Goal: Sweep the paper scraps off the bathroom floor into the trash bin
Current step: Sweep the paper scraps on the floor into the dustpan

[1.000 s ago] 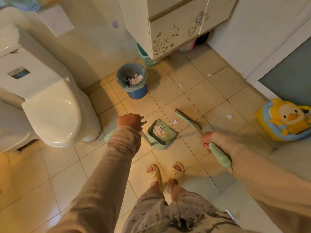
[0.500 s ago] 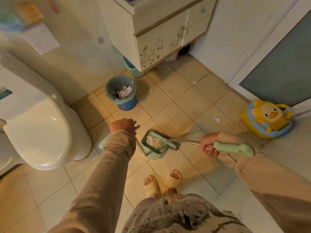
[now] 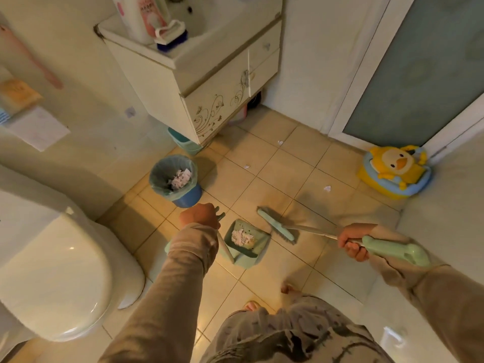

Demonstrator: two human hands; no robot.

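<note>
Nearest you, two feet peek out under your patterned trousers, toes on the tiled floor. Up from there you've got two hands, both busy. Your left hand is clenched round the green handle of the dustpan, knuckles up, the pole dropping from your fist to the pan. That's one dustpan, low at the tiles just ahead of your feet, and in it one heap of paper scraps.

Your right hand is wrapped round the shaft of the broom, right where the metal meets its green grip, out to your right. One broom, bristle head down by the floor, just beside the pan's right edge.

Beyond your left fist stands the trash bin: one blue bin with a liner, upright, a wad of paper inside it.

Now the loose scraps, and I count three on the tiles. One is off to the right beyond the broom head, one is in the middle past the bin, and one is farthest out near the cabinet. All three are well apart from the bristles.

To your left is one toilet, lid down. Far right, one yellow duck potty sits by the door. At the back is the vanity cabinet, with a second, teal bin tucked beneath it.
</note>
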